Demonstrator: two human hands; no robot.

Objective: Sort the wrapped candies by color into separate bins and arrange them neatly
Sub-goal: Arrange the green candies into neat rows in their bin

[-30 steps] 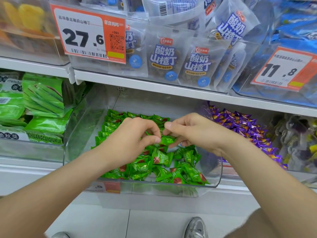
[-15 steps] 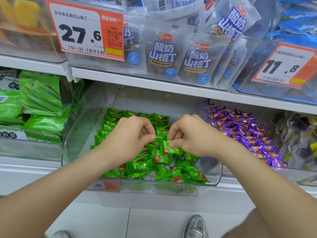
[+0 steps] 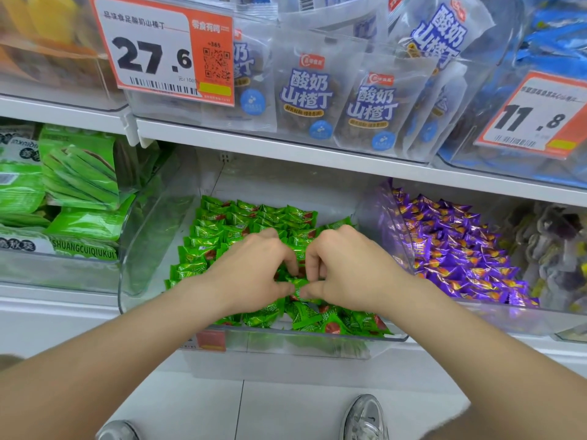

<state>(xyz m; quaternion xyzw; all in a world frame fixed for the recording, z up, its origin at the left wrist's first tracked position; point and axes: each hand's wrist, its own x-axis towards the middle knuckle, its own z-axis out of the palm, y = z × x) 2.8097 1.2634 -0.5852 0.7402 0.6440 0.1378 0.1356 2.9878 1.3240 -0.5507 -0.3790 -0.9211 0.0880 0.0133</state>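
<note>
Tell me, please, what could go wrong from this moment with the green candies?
The loose green candies lie heaped against the bin's low front lip; a wrist might nudge some over it. The left hand and right hand pinch one green candy together; pulling could tear its wrapper or drop it.

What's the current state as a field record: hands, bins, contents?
left hand: pinches green candy above the green pile
right hand: pinches the same green candy from the other side
middle bin: clear, holds green candies; rear ones in rows, front ones loose
right bin: clear, holds purple candies
stray colors: none seen in either bin; hands hide part of the green pile
upper shelf: hawthorn snack packets, price tag 27.6
</note>
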